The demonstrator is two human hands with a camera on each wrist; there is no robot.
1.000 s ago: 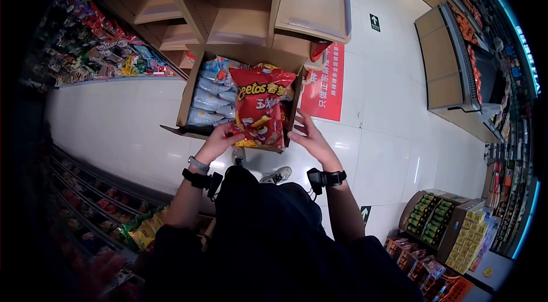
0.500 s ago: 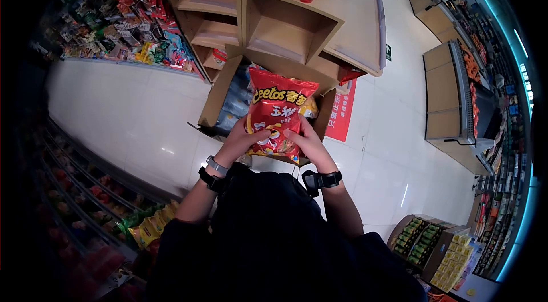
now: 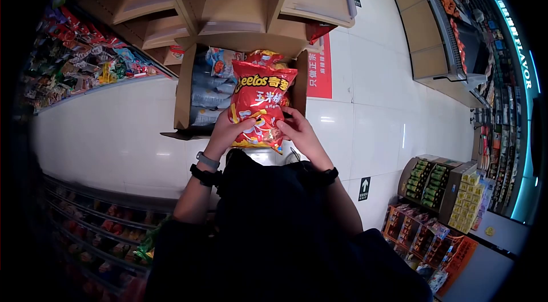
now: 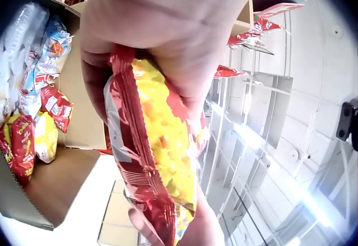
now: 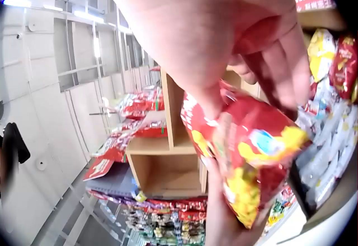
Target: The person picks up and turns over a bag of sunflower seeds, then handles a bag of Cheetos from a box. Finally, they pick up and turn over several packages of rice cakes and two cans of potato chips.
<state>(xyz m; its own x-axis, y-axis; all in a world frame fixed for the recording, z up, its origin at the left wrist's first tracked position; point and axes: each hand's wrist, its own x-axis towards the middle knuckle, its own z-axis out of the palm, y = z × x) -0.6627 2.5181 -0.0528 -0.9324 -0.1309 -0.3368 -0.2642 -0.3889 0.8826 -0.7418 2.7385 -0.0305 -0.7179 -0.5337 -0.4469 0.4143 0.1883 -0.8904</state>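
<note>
A red Cheetos snack bag (image 3: pixel 260 88) is held upright between both hands, its printed front facing up toward the head camera. My left hand (image 3: pixel 224 132) grips its lower left side, thumb over the front and fingers behind. The right hand (image 3: pixel 302 137) holds the lower right side the same way, thumb on the front. In the left wrist view, the bag's crimped seam and yellow side panel show below the left palm (image 4: pixel 162 16). Behind the bag is an open cardboard box (image 3: pixel 184 82) with pale blue bags (image 3: pixel 210 96) and another red bag (image 3: pixel 264 56) inside.
A wooden shelf unit (image 3: pixel 228 11) with square compartments stands just beyond the box. Hanging snack packs (image 3: pixel 80 56) fill the left side. A red floor sign (image 3: pixel 319 71) lies right of the box. Display racks (image 3: pixel 436 193) stand at lower right.
One second ago the right hand was spread beside the bag; it has since closed on the bag's right side. The left hand keeps its hold, and its thumb lies further over the front.
</note>
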